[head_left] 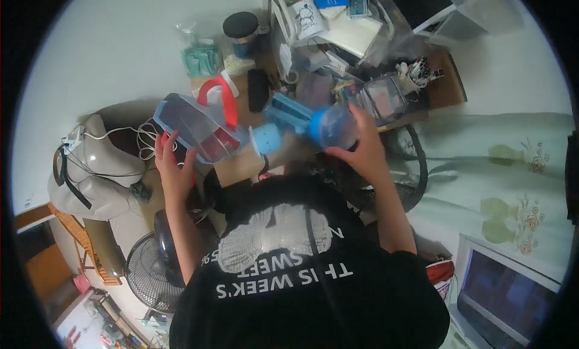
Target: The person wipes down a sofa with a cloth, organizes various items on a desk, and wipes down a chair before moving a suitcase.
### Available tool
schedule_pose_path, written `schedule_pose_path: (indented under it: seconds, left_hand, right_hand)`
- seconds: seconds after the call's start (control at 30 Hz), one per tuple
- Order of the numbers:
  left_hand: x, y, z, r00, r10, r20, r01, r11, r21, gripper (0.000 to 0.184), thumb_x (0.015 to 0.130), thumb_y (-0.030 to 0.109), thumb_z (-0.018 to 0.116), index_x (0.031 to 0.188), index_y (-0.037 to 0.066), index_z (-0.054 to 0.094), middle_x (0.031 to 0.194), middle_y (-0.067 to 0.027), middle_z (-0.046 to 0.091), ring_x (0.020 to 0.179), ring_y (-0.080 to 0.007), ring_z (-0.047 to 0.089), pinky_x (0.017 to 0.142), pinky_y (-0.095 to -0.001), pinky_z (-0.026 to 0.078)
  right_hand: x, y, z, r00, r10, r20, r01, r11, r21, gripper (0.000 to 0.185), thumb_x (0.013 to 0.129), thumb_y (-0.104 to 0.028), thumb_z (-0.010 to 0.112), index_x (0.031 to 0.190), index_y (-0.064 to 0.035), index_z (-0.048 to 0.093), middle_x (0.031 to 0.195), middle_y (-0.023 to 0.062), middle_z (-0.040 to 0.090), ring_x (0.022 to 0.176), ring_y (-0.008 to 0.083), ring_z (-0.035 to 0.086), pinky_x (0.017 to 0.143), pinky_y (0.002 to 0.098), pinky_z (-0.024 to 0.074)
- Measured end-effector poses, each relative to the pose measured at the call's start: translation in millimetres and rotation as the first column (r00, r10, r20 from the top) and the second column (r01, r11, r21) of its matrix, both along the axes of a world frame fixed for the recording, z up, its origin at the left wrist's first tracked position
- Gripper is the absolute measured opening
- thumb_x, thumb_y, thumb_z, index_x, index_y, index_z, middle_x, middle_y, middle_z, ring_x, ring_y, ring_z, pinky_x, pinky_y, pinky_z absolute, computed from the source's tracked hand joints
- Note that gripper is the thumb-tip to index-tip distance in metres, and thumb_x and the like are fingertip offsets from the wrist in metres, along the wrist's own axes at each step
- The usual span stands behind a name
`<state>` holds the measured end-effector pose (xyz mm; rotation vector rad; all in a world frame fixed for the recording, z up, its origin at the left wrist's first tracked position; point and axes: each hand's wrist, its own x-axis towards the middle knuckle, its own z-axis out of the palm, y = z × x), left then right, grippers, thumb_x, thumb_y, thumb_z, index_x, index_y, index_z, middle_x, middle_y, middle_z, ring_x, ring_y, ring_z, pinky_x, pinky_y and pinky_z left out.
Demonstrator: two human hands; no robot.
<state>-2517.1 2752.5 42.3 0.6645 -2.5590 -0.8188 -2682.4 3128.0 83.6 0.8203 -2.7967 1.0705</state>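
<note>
My left hand (pixel 174 168) is at the left on a tilted clear plastic container (pixel 196 129), fingers and thumb gripping its near edge. Something red shows through the container's wall. A red strap-like loop (pixel 226 101) stands by its far side. In my right hand (pixel 365 147) is a clear rounded plastic vessel with a blue collar (pixel 336 127), thumb and fingers curved around its right end. Between the hands is a pale blue cap-like piece (pixel 266 139); what it rests on is unclear. Just beyond lies a translucent blue box (pixel 289 112).
Behind are a black-lidded jar (pixel 241 29), a bag of green packets (pixel 201 58), a dark phone-like slab (pixel 258 89) and a basket piled with papers (pixel 347 32). A fan (pixel 151 270) stands lower left; a monitor (pixel 506 307) is lower right.
</note>
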Motion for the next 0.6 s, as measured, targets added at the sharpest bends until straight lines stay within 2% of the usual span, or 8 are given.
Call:
schedule_pose_path:
  seconds: [0.07,0.13,0.23,0.37,0.43,0.53,0.57,0.6]
  left_hand:
    - [6.6,8.0,11.9,0.998,0.065,0.015,-0.065,0.998,-0.018,0.050,0.080,0.023,0.070,0.127,0.015,0.053,0.143,-0.0202,0.033,0.133,-0.0361,0.029,0.107,-0.0456,0.027]
    - [10.6,10.8,18.2,0.992,0.125,0.030,-0.124,0.992,-0.035,0.051,0.080,0.024,0.070,0.127,0.015,0.053,0.144,-0.0197,0.033,0.135,-0.0359,0.026,0.108,-0.0465,0.025]
    - [13.0,11.4,20.6,0.985,0.171,-0.028,-0.173,0.982,-0.081,0.050,0.080,0.023,0.070,0.127,0.017,0.054,0.144,-0.0181,0.033,0.136,-0.0357,0.023,0.110,-0.0480,0.022]
    - [12.2,19.8,31.0,0.979,0.181,-0.095,-0.191,0.976,-0.107,0.048,0.080,0.020,0.069,0.126,0.017,0.055,0.144,-0.0166,0.034,0.136,-0.0357,0.025,0.110,-0.0479,0.023]
    - [10.4,24.6,35.4,0.976,0.178,-0.126,-0.195,0.971,-0.138,0.047,0.080,0.019,0.069,0.125,0.017,0.055,0.144,-0.0163,0.035,0.136,-0.0358,0.025,0.109,-0.0477,0.023]
    - [12.7,35.1,39.7,0.969,0.175,-0.173,-0.190,0.979,-0.079,0.045,0.080,0.017,0.069,0.123,0.015,0.056,0.143,-0.0161,0.036,0.135,-0.0358,0.028,0.109,-0.0468,0.025]
    - [13.9,38.9,40.7,0.971,0.168,-0.169,-0.184,0.979,-0.087,0.044,0.079,0.016,0.069,0.122,0.014,0.057,0.142,-0.0160,0.037,0.134,-0.0356,0.029,0.108,-0.0463,0.026]
    - [15.0,42.6,41.6,0.973,0.160,-0.164,-0.177,0.980,-0.096,0.043,0.079,0.015,0.070,0.121,0.013,0.057,0.142,-0.0159,0.038,0.133,-0.0355,0.031,0.108,-0.0458,0.027]
  right_hand:
    - [-10.2,7.5,15.7,0.995,-0.023,-0.098,0.024,1.000,0.015,0.077,0.065,-0.028,0.083,0.129,-0.0060,0.047,0.122,0.0153,0.052,0.110,0.0313,0.052,0.091,0.0407,0.0443]
    - [-28.1,20.9,26.2,0.947,-0.290,0.140,0.316,0.921,-0.228,0.047,0.075,-0.023,0.077,0.114,-0.0028,0.059,0.105,0.0117,0.062,0.095,0.0217,0.059,0.079,0.0324,0.0493]
    - [-70.9,35.9,29.9,0.947,-0.321,0.014,0.309,0.899,-0.311,0.033,0.080,-0.019,0.073,0.106,-0.0014,0.062,0.093,0.0081,0.065,0.085,0.0149,0.060,0.070,0.0261,0.0497]
    - [-132.4,20.0,41.5,0.942,-0.335,-0.018,0.309,0.887,-0.342,0.037,0.080,-0.021,0.073,0.108,-0.0013,0.061,0.090,0.0090,0.066,0.083,0.0174,0.062,0.073,0.0293,0.0497]
    - [-163.2,7.6,44.3,0.903,-0.366,-0.226,0.290,0.906,-0.309,0.037,0.080,-0.021,0.073,0.110,-0.0016,0.062,0.095,0.0095,0.066,0.082,0.0154,0.062,0.075,0.0283,0.0488]
    - [-203.1,-18.7,51.2,0.922,-0.264,-0.283,0.186,0.944,-0.273,0.040,0.077,-0.020,0.074,0.110,-0.0013,0.061,0.095,0.0100,0.066,0.082,0.0159,0.062,0.074,0.0293,0.0490]
    - [-210.2,-31.9,57.6,0.936,-0.242,-0.255,0.182,0.954,-0.237,0.040,0.076,-0.028,0.072,0.109,-0.0076,0.062,0.097,0.0131,0.067,0.089,0.0279,0.065,0.077,0.0380,0.0499]
    - [-217.3,-44.1,61.8,0.938,-0.233,-0.257,0.171,0.955,-0.241,0.040,0.076,-0.028,0.072,0.109,-0.0076,0.062,0.097,0.0131,0.067,0.089,0.0279,0.065,0.077,0.0380,0.0499]
